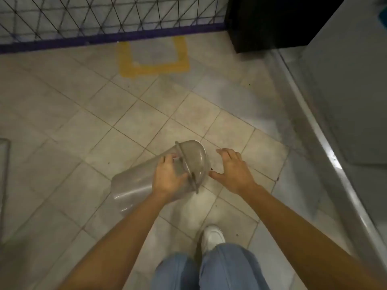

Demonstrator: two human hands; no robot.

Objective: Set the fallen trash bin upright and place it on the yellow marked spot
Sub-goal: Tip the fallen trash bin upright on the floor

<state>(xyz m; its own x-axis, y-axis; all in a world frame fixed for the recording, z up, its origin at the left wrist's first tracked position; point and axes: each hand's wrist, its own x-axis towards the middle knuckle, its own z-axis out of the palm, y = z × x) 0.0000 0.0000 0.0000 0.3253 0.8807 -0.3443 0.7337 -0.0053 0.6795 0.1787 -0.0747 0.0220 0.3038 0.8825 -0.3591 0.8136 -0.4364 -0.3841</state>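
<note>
**Bin still on its side, left hand gripping it**

Nearest the camera, a white shoe (212, 237) stands on the tiled floor (88, 114). Just beyond, the grey trash bin (134, 185) lies tipped over, domed lid pointing away to the right. The left hand (167, 178) grasps it near the lid, fingers (167, 159) wrapped over the body. The right hand (232, 168) hovers beside the lid, released, fingers spread. Well beyond, the yellow marked spot (155, 69) lies against a wire fence (104, 17).
</note>
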